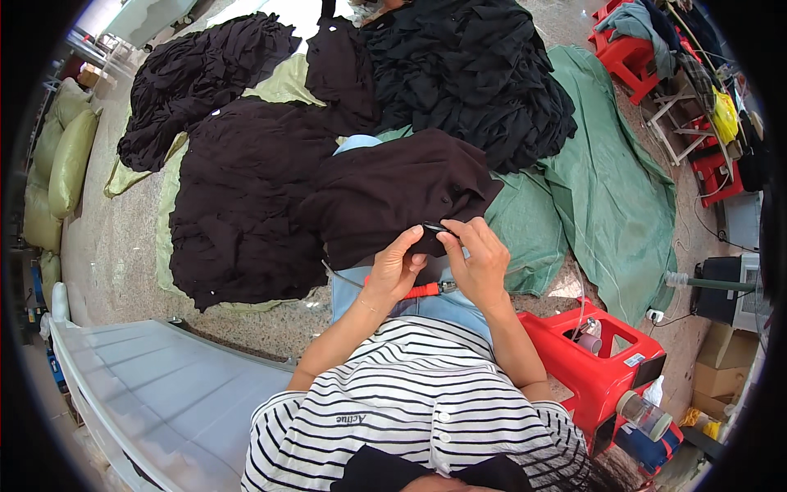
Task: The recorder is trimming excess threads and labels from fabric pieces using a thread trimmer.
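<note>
A dark brown garment (pixel 393 184) with a few dark buttons lies across my lap and knees. My left hand (pixel 395 269) pinches its near edge between thumb and fingers. Close beside it, my right hand (pixel 479 256) pinches the same edge. Between the fingertips shows a small black shiny piece (pixel 434 228); whether it is a button or a small tool I cannot tell. Below the hands, a tool with a red handle (pixel 422 290) and a metal end lies across my light blue trousers, partly hidden by the left hand.
Heaps of dark brown garments (pixel 246 197) and a black heap (pixel 475 74) lie ahead on pale and green sheets (pixel 611 172). On the right stands a red plastic stool (pixel 537 336) with a clear jar (pixel 643 414). A white panel (pixel 180 385) is at left, with stuffed sacks (pixel 72 164) beyond.
</note>
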`<state>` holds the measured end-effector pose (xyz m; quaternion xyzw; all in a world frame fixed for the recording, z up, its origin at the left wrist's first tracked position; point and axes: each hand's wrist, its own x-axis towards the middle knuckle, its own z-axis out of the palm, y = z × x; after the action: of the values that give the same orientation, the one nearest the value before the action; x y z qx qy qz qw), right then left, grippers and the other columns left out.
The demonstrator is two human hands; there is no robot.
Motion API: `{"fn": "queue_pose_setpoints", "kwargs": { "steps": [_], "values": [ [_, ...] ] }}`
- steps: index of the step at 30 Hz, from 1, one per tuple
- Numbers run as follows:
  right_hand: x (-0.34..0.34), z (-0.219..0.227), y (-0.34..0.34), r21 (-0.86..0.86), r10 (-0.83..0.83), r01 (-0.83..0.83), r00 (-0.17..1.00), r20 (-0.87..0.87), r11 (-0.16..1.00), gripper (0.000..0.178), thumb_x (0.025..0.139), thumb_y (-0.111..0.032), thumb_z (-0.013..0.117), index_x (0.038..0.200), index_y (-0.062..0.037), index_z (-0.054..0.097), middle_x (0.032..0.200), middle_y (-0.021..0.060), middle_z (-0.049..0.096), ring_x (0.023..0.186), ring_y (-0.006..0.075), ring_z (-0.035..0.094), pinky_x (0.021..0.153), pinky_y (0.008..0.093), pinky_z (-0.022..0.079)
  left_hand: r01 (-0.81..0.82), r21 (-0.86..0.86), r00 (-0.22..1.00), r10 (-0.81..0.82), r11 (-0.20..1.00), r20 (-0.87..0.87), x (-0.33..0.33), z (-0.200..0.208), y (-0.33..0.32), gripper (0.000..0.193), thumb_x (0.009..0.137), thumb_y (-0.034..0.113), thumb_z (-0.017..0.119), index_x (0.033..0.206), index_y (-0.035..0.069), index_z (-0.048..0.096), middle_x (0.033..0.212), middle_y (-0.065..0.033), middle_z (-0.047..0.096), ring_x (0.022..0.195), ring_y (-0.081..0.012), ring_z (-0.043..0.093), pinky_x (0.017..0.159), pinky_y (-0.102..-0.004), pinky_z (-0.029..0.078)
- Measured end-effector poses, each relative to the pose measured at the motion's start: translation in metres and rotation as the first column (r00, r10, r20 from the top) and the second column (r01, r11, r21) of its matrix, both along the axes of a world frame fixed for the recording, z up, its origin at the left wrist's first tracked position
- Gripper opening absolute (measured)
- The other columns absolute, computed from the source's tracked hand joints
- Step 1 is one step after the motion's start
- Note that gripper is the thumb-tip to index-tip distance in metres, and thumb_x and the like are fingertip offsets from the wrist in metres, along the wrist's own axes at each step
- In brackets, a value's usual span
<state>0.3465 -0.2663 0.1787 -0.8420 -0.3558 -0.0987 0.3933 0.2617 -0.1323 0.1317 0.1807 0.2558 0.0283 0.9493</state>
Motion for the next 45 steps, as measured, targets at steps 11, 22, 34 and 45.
{"fn": "queue_pose_setpoints", "kwargs": {
  "steps": [11,22,34,45],
  "values": [
    [0.001,0.000,0.002,0.015,0.001,-0.001,1.000,0.024,1.000,0.015,0.084,-0.016,0.076,0.096,-0.0082,0.072,0.076,0.0055,0.059,0.067,0.0242,0.061,0.057,0.0355,0.046,0.000,0.044,0.997,0.004,0.999,-0.077,0.003,0.009,-0.002,0.015,0.098,0.020,0.062,0.091,0.007,0.065,0.068,0.0011,0.055,0.055,-0.0066,0.045,0.051,-0.0214,0.037],
    [0.007,0.000,-0.002,0.083,-0.020,0.027,0.996,-0.085,0.996,0.014,0.085,-0.010,0.076,0.097,-0.0052,0.072,0.077,0.0068,0.061,0.063,0.0192,0.063,0.057,0.0306,0.047,-0.005,-0.078,0.998,0.000,0.997,-0.066,0.002,0.004,0.000,0.010,0.094,0.018,0.067,0.092,0.008,0.064,0.079,0.0002,0.062,0.057,-0.0066,0.049,0.047,-0.0209,0.036],
    [0.004,-0.003,-0.002,0.041,-0.056,0.058,0.998,-0.028,0.998,0.018,0.082,-0.012,0.078,0.099,-0.0079,0.072,0.078,0.0043,0.061,0.064,0.0186,0.063,0.055,0.0320,0.046,0.004,-0.110,0.999,-0.008,0.994,-0.032,0.003,0.003,0.001,0.012,0.095,0.019,0.065,0.092,0.008,0.062,0.076,0.0005,0.060,0.056,-0.0066,0.048,0.048,-0.0210,0.037],
    [-0.001,0.002,-0.001,-0.001,0.040,-0.040,0.999,0.030,0.999,0.021,0.082,-0.015,0.078,0.100,-0.0079,0.071,0.078,0.0055,0.060,0.065,0.0231,0.061,0.055,0.0339,0.046,0.015,-0.098,0.999,-0.019,0.995,-0.040,0.002,0.002,0.001,0.014,0.096,0.020,0.064,0.091,0.007,0.062,0.074,0.0000,0.060,0.055,-0.0078,0.047,0.048,-0.0222,0.037]
  ]
}}
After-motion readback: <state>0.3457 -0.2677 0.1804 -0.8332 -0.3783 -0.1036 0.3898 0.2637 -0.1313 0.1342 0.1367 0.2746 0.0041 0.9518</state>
